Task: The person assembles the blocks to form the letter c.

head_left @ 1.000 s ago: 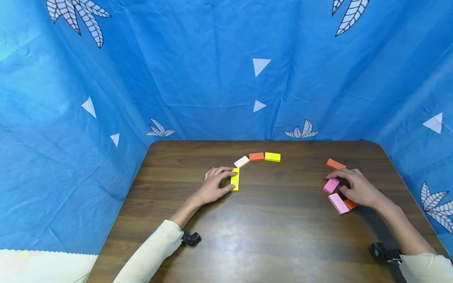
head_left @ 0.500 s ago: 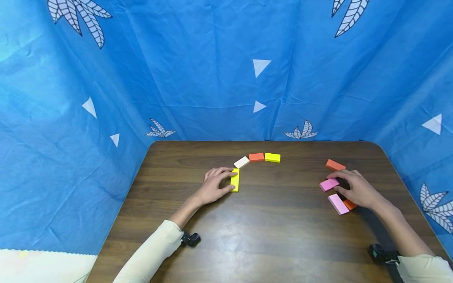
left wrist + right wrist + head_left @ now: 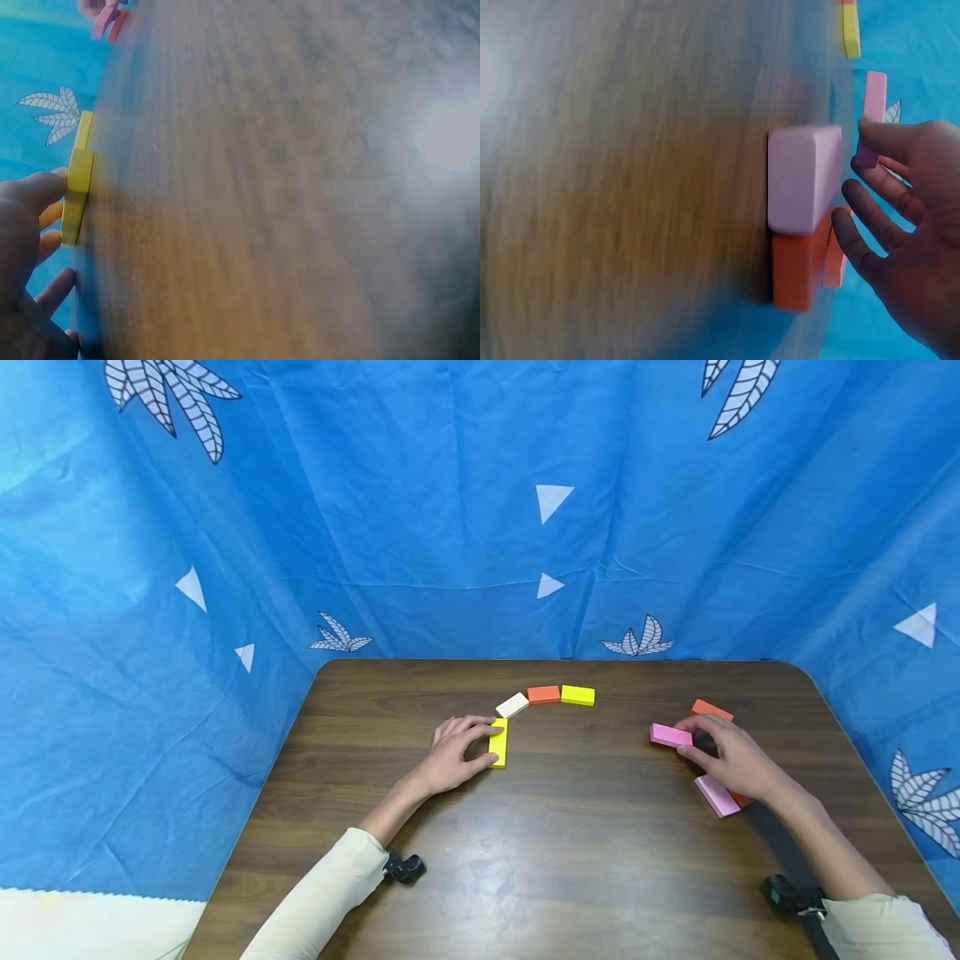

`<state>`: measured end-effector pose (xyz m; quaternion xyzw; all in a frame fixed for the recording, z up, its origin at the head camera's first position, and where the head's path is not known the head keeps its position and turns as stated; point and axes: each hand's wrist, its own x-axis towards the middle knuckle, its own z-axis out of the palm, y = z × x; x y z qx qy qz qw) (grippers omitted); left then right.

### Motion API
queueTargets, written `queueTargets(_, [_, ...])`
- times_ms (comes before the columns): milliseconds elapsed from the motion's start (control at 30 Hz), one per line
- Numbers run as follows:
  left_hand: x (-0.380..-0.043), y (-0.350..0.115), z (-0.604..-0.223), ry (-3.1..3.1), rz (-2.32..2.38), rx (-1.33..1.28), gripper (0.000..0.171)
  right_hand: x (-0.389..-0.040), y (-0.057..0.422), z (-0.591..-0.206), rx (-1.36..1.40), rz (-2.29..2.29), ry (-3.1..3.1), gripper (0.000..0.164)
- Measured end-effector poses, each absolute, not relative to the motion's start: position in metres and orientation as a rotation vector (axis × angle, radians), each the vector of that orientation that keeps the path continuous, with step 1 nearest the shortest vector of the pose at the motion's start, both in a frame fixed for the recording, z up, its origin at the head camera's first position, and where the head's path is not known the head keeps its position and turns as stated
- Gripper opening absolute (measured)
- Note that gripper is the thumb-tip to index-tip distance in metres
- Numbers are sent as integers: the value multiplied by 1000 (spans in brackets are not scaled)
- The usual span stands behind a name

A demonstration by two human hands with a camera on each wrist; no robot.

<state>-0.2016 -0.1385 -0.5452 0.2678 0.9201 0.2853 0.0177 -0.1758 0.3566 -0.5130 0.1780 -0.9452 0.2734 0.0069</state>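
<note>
My left hand [image 3: 450, 760] pinches a yellow block [image 3: 498, 740] lying on the wooden table, thumb at its near end and fingers at its far end. The left wrist view shows the same yellow block [image 3: 78, 187] between thumb and fingers. Off to the right, my right hand [image 3: 735, 758] holds a pink block [image 3: 670, 736] by one end, between thumb and fingertips. In the right wrist view this pink block [image 3: 875, 94] stands out against the blue cloth, raised over the table. Below that hand lie a light pink block [image 3: 717, 796] and a partly hidden orange block [image 3: 741, 799].
A white block [image 3: 512, 705], a red block [image 3: 543, 695] and another yellow block [image 3: 577, 696] form a curved line from the held yellow one. An orange-red block [image 3: 711, 710] lies behind my right hand. Blue cloth [image 3: 480, 527] hangs around the table [image 3: 525, 860].
My right hand has picked up the pink block from beside the other blocks and moved it leftward, turning it. My left hand stays in place on the yellow block.
</note>
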Motion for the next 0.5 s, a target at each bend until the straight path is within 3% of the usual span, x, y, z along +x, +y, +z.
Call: queueTargets(500, [-200, -137, -544, 2861, 912, 834, 48, -173, 313, -517, 588, 860, -2943, 28])
